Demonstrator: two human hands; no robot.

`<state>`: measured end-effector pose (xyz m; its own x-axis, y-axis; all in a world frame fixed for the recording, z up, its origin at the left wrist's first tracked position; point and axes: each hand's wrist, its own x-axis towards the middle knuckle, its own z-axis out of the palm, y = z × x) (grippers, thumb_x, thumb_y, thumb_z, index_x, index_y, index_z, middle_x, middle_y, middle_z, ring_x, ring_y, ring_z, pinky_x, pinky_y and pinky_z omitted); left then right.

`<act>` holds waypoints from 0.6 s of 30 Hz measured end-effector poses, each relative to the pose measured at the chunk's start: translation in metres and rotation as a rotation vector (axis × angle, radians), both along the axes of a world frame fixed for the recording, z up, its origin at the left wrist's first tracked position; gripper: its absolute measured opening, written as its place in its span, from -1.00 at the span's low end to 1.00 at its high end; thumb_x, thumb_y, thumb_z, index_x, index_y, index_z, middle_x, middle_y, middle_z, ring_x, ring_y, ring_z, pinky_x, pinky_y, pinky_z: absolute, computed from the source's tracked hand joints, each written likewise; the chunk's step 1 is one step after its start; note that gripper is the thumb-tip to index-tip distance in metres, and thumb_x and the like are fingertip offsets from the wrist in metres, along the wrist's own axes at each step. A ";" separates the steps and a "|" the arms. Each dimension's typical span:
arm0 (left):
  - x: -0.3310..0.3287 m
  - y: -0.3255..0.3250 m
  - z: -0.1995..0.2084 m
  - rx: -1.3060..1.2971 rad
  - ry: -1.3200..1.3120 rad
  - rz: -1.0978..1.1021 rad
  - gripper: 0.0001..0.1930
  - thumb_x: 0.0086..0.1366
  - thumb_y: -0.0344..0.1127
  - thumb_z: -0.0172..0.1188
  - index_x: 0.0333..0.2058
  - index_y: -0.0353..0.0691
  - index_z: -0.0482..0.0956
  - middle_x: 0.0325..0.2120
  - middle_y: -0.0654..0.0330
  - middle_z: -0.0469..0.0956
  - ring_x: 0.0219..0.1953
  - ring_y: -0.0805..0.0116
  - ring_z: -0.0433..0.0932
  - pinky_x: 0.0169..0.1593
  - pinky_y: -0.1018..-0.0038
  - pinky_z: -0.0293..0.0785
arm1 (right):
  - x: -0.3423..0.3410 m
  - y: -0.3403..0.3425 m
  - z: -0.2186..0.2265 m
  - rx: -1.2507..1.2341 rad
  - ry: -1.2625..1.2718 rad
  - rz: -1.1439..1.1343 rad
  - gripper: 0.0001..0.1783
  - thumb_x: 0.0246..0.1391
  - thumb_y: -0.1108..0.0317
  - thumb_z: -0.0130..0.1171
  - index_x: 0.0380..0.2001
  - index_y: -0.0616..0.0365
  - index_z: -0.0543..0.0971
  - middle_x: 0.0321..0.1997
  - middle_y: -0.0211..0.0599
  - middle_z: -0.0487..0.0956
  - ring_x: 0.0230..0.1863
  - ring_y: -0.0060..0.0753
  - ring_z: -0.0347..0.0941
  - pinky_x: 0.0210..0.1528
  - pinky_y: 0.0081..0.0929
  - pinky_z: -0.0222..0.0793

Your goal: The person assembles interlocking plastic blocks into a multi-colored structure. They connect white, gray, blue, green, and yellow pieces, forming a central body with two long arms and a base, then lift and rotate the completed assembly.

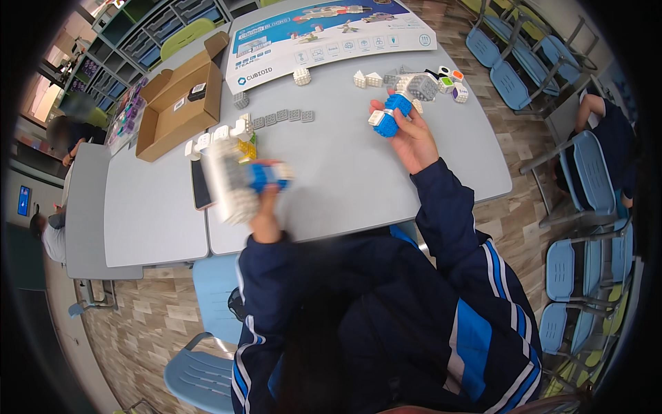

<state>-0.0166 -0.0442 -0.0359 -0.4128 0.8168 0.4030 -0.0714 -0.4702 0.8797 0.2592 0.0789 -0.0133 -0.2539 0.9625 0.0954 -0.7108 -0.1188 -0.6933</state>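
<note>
My left hand (266,219) is closed around a block model (231,186), a long white studded body with a blue section jutting to the right; motion smears it. Farther right, my right hand (417,143) grips a smaller blue and white block piece (386,123) between thumb and fingers. Just beyond that hand lie grey and white blocks (422,87); whether any of them joins the held piece I cannot tell. White blocks (202,142) and a yellow block (246,150) stand beside the left model, partly hidden by it.
A row of small grey blocks (281,115) lies mid-table. Behind are a large printed box lid (331,41) and an open cardboard box (181,103). A phone (201,185) lies by the left model. Colored-faced cubes (452,81) sit at right. Blue chairs (594,172) and other people surround the table.
</note>
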 end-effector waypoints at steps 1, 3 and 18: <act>-0.019 -0.001 0.010 0.096 0.043 0.099 -0.58 0.29 -0.34 0.27 0.09 -0.28 0.42 -0.03 0.11 0.52 -0.01 0.28 0.51 0.10 0.36 0.44 | -0.001 0.000 -0.001 0.004 0.002 0.010 -0.44 0.34 0.39 0.05 0.34 0.12 0.17 0.25 0.11 0.39 0.27 -0.09 0.39 0.30 -0.18 0.34; -0.067 -0.004 0.026 0.164 0.072 0.261 -0.51 0.37 -0.04 0.23 0.05 -0.33 0.42 -0.05 0.08 0.51 0.00 0.26 0.51 0.10 0.30 0.44 | -0.004 -0.002 -0.001 -0.024 0.012 0.055 -0.40 0.35 0.39 0.04 0.38 -0.01 0.11 0.26 0.10 0.38 0.26 -0.03 0.40 0.30 -0.12 0.34; -0.210 0.048 0.032 -0.071 0.052 -0.072 -0.58 0.42 -0.16 0.15 0.06 -0.35 0.32 0.11 -0.17 0.43 0.13 0.03 0.50 0.12 0.03 0.56 | -0.163 0.021 0.016 0.295 -0.276 0.285 -0.32 0.39 0.28 0.02 0.44 -0.16 -0.03 0.23 -0.33 0.28 0.24 -0.32 0.36 0.20 -0.18 0.44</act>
<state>-0.2271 0.0037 -0.0043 -0.3326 0.8707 0.3623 -0.0560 -0.4018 0.9140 0.0960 0.1004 0.0023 -0.5574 0.7931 0.2455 -0.4633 -0.0518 -0.8847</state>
